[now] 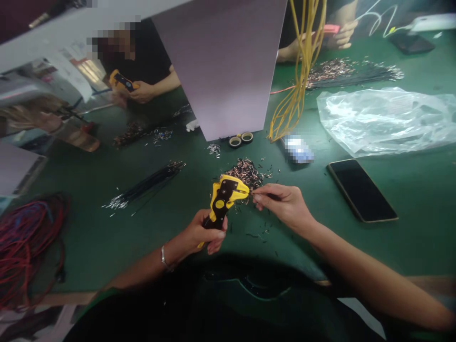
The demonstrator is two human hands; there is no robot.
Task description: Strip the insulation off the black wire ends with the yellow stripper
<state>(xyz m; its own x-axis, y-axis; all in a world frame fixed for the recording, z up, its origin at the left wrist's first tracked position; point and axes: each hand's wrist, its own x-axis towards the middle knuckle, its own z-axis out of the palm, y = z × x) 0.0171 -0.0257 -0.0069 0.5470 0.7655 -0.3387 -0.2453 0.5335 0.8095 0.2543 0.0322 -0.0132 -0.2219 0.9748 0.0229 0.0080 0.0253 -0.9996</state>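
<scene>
My left hand (204,232) is wrapped round the dark handles of a yellow and black wire stripper (221,200), its head pointing up and to the right. At the tip of its jaws my right hand (285,203) pinches a thin wire (252,193), only a short bit of which shows. Just behind the tool lies a heap of black and copper-coloured clippings (245,170), with loose bits scattered around. To the left rests a bundle of black wires (149,185) with bare, silvery ends.
A phone (362,190) lies at right, below a clear plastic bag (388,123). Yellow wires (299,71) hang near a grey upright panel (231,66). Red cables (32,247) are coiled at left. Across the table, a person holds a similar stripper (123,81); another person's hands (342,38) show at upper right.
</scene>
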